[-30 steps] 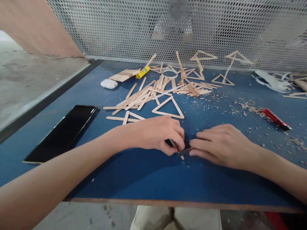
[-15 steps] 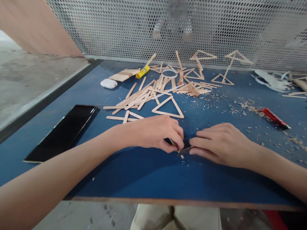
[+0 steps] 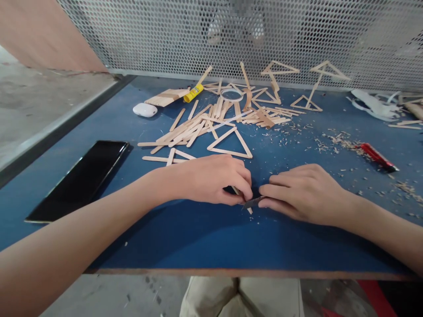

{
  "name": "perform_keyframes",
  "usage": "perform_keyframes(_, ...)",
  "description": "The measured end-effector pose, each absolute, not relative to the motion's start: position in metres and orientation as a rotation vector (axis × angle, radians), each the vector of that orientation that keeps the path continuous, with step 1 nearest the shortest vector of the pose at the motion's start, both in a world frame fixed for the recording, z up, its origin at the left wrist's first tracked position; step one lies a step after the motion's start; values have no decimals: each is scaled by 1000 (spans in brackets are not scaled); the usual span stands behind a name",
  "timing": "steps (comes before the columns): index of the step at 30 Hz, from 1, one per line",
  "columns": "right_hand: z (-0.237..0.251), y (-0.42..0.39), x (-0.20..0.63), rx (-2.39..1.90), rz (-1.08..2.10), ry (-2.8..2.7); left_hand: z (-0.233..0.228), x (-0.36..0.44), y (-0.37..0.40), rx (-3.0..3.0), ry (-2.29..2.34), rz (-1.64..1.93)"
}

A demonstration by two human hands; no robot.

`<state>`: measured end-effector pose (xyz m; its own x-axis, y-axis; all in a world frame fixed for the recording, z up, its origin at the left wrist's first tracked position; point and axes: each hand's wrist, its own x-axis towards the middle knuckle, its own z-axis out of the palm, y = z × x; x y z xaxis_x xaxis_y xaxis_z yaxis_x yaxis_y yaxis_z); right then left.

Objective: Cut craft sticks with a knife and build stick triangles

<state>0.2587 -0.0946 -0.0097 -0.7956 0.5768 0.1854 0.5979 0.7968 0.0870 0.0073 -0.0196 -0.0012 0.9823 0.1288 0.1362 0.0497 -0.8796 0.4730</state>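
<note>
My left hand is closed in a pinch on a popsicle stick, whose end pokes out below the fingertips toward the table's front edge. My right hand grips a dark knife blade between thumb and fingers. The blade lies across the stick close to my left fingertips; I cannot tell how deep it bites. Just beyond my left hand lies a triangle of glued popsicle sticks, with crossed sticks to its left. Many loose popsicle sticks are heaped farther back.
A black phone lies at left, a white earbud case and yellow glue stick behind it. A red cutter rests at right among wood shavings. A perforated metal panel closes the table's back.
The view has shifted slightly, so the whole scene sits a little higher. The blade is turned a bit more flat-on to me over the stick; both hands keep their grips.
</note>
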Motion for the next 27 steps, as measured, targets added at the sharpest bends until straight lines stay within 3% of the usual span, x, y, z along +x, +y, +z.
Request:
perform_keyframes(6, -10, -98, 256, -878, -353, -2817, -2, 9, -20, 2598, 111, 242)
perform_keyframes(27, 1, -104, 261, -932, -303, -2914, -5, 10, -16, 2576, 74, 220)
